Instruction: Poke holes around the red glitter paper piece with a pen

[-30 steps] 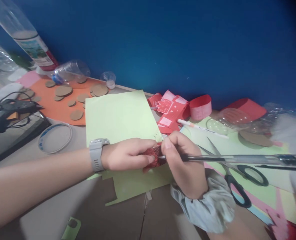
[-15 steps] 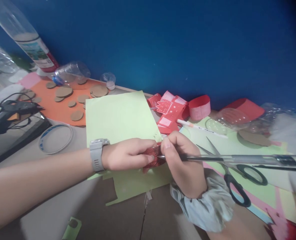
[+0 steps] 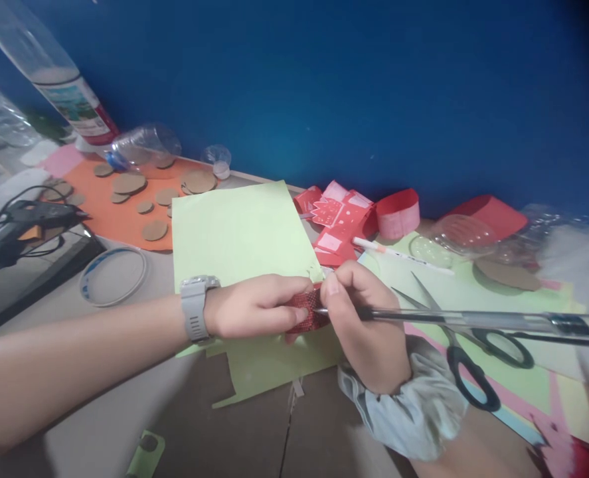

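My left hand (image 3: pixel 257 309), its wrist in a grey watch, pinches a small dark red piece with a dotted or mesh-like surface (image 3: pixel 308 320). Its fingers cover part of that piece. A clear-barrelled ballpoint pen (image 3: pixel 498 319) is pinched in my right hand (image 3: pixel 366 332). The pen points left, and its tip meets the right part of the red piece or lies just in front of it. Beneath both hands lies a light green paper sheet (image 3: pixel 239 232), torn or cut at its lower edge. Black-handled scissors (image 3: pixel 452 342) rest open behind the pen.
Red paper shapes (image 3: pixel 344 219) and a white marker (image 3: pixel 404 256) lie behind my hands. To the left are a tape ring (image 3: pixel 145 279), cardboard discs (image 3: pixel 153 230) on orange paper, a glue gun (image 3: pixel 35 219) and plastic bottles (image 3: pixel 147 146). A blue wall (image 3: pixel 294 86) bounds the back.
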The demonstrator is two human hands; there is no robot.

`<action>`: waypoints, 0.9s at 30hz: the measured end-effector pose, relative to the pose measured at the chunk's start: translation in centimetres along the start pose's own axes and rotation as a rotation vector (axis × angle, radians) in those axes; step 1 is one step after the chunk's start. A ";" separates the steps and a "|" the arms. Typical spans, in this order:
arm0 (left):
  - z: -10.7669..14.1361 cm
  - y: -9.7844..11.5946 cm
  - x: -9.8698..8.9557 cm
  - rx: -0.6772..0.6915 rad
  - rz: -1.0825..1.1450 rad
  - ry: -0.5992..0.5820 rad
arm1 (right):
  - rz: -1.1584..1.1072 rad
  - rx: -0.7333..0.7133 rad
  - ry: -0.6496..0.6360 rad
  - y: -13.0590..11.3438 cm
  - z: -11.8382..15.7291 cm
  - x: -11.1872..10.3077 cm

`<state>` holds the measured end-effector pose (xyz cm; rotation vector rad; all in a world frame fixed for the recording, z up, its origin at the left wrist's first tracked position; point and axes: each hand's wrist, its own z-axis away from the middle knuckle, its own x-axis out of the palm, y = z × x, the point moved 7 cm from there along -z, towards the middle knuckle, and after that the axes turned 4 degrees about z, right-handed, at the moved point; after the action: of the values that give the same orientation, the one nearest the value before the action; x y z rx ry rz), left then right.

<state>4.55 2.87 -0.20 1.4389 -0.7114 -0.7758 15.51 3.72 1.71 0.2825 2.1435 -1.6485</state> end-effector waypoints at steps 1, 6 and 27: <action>0.0 0.0 0.0 0.001 0.001 0.000 | -0.004 -0.002 -0.006 0.0 0.0 0.0; 0.0 -0.1 0.0 -0.004 0.002 -0.001 | -0.023 0.020 0.000 0.0 -0.1 0.1; 0.0 0.1 0.1 0.006 -0.005 0.000 | -0.057 0.039 -0.007 0.0 -0.2 0.1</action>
<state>4.60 2.81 -0.08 1.4467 -0.7112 -0.7779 15.38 3.87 1.72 0.2288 2.1352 -1.7214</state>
